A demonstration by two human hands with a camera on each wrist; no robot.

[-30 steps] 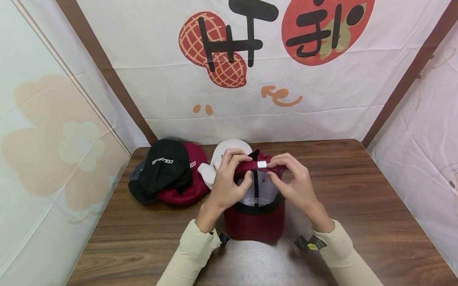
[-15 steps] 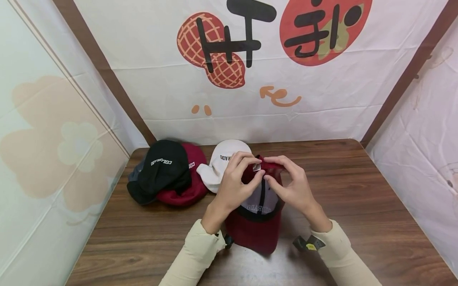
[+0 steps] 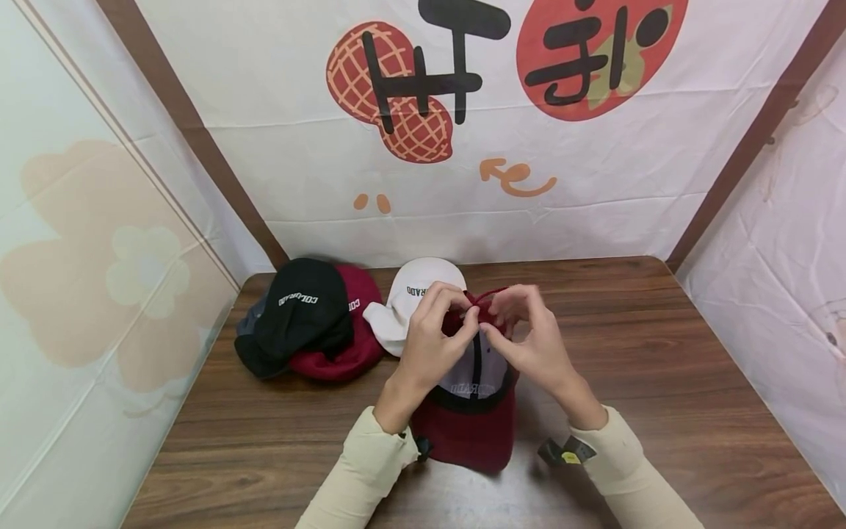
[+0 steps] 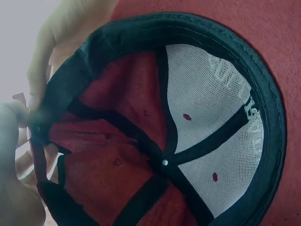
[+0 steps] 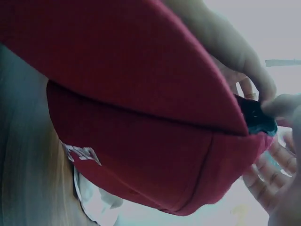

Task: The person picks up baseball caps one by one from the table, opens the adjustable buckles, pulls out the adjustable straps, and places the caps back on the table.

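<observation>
A maroon baseball cap (image 3: 465, 437) is held with its hollow up and its brim toward the person. Its black sweatband and grey front panels show inside the cap (image 4: 103, 169) in the left wrist view. My left hand (image 3: 431, 349) pinches the back edge between thumb and fingers, by the strap. Just to its right, my right hand (image 3: 534, 345) grips the same back edge, thumb close to the left thumb. A thin loop of maroon strap (image 3: 485, 292) rises between the hands. The buckle is hidden. From outside, the cap (image 5: 131, 146) shows white lettering in the right wrist view.
A white cap (image 3: 423, 275) lies behind my left hand. To the left, a black cap (image 3: 307, 308) overlaps another maroon cap (image 3: 363, 338), with a blue-grey one (image 3: 251, 316) partly hidden. They lie on a wooden table (image 3: 661, 411), backed by a printed cloth (image 3: 264, 169).
My hands have come closer together at the strap, the right one shifting left. The white label or tab seen earlier is now covered. The brim has swung slightly toward the person.
</observation>
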